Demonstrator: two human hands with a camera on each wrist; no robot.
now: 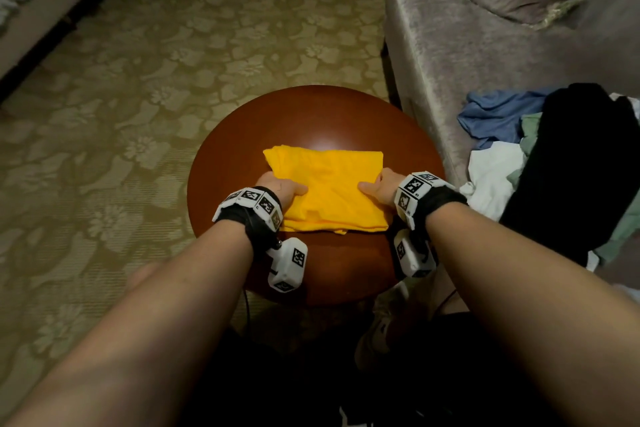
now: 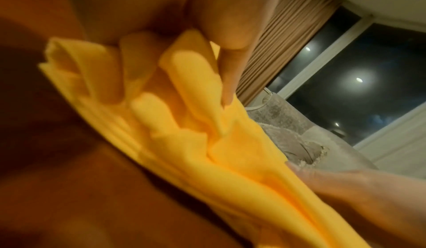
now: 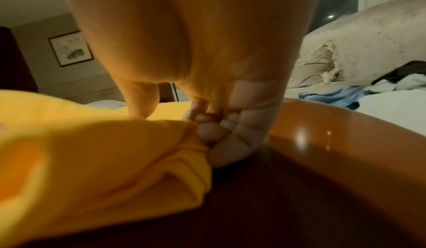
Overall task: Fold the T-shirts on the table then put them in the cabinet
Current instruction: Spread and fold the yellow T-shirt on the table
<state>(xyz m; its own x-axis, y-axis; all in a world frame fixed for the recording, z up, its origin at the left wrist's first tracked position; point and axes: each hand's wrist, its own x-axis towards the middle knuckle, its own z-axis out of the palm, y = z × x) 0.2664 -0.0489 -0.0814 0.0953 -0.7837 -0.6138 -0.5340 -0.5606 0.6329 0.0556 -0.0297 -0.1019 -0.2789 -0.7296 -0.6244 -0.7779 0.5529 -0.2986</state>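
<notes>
A yellow T-shirt point(image 1: 329, 184), folded into a rectangle, lies on the round brown table point(image 1: 311, 111). My left hand point(image 1: 280, 185) grips its left edge, thumb on top and fingers tucked under the layers point(image 2: 179, 91). My right hand point(image 1: 379, 185) grips the right edge the same way; in the right wrist view its curled fingers point(image 3: 221, 135) pinch the yellow T-shirt point(image 3: 103, 151) at the side fold. Both hands sit at the middle of the shirt's sides. The cabinet is not in view.
A grey sofa point(image 1: 485, 28) stands right of the table, bearing a pile of clothes: blue point(image 1: 498, 114), white point(image 1: 491, 173), green and black point(image 1: 581, 156). Patterned carpet point(image 1: 138, 97) spreads left and beyond. A bed edge point(image 1: 31, 0) is at far left.
</notes>
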